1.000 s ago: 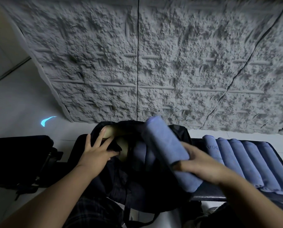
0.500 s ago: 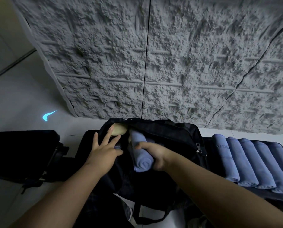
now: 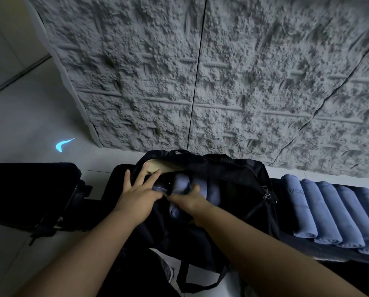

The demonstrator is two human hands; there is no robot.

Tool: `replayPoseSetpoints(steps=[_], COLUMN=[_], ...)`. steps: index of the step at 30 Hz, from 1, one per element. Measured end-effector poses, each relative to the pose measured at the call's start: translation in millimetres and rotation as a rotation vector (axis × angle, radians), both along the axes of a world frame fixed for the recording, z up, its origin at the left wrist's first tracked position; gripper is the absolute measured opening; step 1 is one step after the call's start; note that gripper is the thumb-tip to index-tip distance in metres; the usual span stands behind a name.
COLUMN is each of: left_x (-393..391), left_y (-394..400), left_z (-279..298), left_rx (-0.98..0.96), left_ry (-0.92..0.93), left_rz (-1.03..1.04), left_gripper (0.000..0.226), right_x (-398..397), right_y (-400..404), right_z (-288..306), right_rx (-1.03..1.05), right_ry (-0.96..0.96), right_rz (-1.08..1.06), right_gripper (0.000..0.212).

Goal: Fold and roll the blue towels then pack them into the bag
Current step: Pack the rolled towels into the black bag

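Observation:
The black bag (image 3: pixel 239 168) lies open in front of me on a dark bench. Several rolled blue towels (image 3: pixel 212 192) sit inside it. My right hand (image 3: pixel 186 199) reaches into the opening, fingers curled over one rolled blue towel (image 3: pixel 179 182) that lies lengthwise in the bag. Fingers spread and straight, my left hand (image 3: pixel 139 192) presses against the bag's left rim, holding the opening apart. A pale lining (image 3: pixel 155 165) shows at the bag's far left edge.
A row of several rolled blue towels (image 3: pixel 329 211) lies on the black bench (image 3: pixel 320 251) to the right of the bag. Another black padded piece (image 3: pixel 29 189) stands at the left. A rough grey stone wall (image 3: pixel 200 82) rises just behind.
My right hand carried a rolled towel from above the bag's right side down into the opening and pushed it deeper. My left hand stayed on the bag's left rim.

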State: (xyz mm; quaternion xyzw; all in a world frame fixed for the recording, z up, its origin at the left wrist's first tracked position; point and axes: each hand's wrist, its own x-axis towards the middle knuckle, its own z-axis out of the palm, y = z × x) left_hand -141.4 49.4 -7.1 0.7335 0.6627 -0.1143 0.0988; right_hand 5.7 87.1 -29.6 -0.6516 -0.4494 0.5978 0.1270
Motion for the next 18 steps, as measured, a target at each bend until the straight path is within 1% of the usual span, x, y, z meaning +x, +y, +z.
replayPoseSetpoints(steps=[1,2,3,4,6,8,9,11,13,15,18], left_x=[0,0,0,1,0,0,-1,-1,-1,0,1], left_y=[-1,-1,-1,-1,-1,0,1,1,1,1,-1], left_z=[0,0,0,-1,-3,-6,-6,-5,0,3,3], left_rx=[0.001,0.007,0.018,0.027,0.033,0.037,0.038,0.02,-0.013,-0.024,-0.029], left_ry=[-0.002,-0.004,-0.004,-0.002,-0.002,-0.019,-0.029,-0.033,-0.024,-0.024,-0.027], left_rz=[0.004,0.007,0.006,0.002,0.0,0.008,0.011,0.012,0.01,0.02,0.043], left_gripper=[0.027,0.026,0.025,0.026,0.03,0.036,0.039,0.046,0.051,0.052,0.049], right_x=[1,1,-1,-2,-3,-1,1,-1,-7,-12,-12], right_y=[0,2,5,9,17,16,15,14,16,16,8], right_z=[0,-1,-1,-1,-4,-6,-6,-10,-6,4,16], right_rx=[0.011,0.015,0.022,0.029,0.037,0.085,0.123,0.182,0.146,0.107,0.169], right_ry=[0.017,0.062,0.125,0.195,0.276,0.261,0.212,0.029,-0.161,-0.296,-0.46], right_rz=[-0.001,-0.037,-0.105,-0.183,-0.246,-0.186,-0.135,-0.003,0.159,0.321,0.585], right_gripper=[0.081,0.072,0.062,0.058,0.057,0.057,0.058,0.061,0.066,0.072,0.088])
